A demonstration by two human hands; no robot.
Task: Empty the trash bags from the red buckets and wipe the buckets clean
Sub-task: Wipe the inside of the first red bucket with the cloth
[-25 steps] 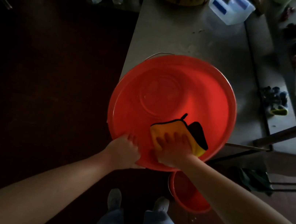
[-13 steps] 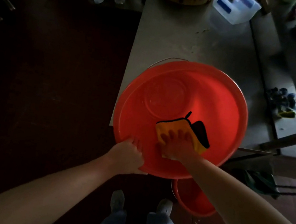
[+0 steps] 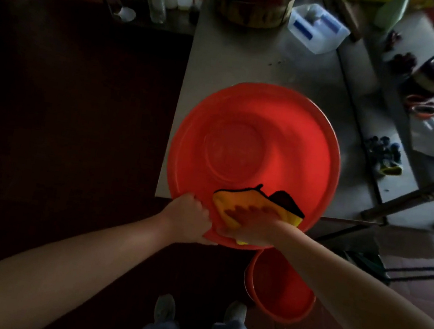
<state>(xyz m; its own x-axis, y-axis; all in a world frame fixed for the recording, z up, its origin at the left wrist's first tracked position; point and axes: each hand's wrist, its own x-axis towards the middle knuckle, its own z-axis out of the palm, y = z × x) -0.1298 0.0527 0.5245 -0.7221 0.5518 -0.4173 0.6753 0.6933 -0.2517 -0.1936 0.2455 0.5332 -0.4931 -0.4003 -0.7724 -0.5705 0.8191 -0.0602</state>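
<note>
At the near edge of the grey metal tabletop (image 3: 253, 62), gripping the rim of the wide round red plastic bucket (image 3: 259, 120) with the left hand (image 3: 188, 217), fingers curled over it. Pressing the yellow black-edged cloth (image 3: 233, 197) under the right hand (image 3: 252, 223), fingers laid flat, drawn since a second ago from the inner wall up onto the near rim. No bag inside; judged mid-wipe, near wall about done. On the dark floor (image 3: 76, 115) below, a smaller red plastic bucket (image 3: 283, 295), probably next. Towards the far edge, a round wooden block (image 3: 251, 9) and clear plastic box (image 3: 317, 28); by the right edge, dark gloves (image 3: 385, 158). Dim throughout.
</note>
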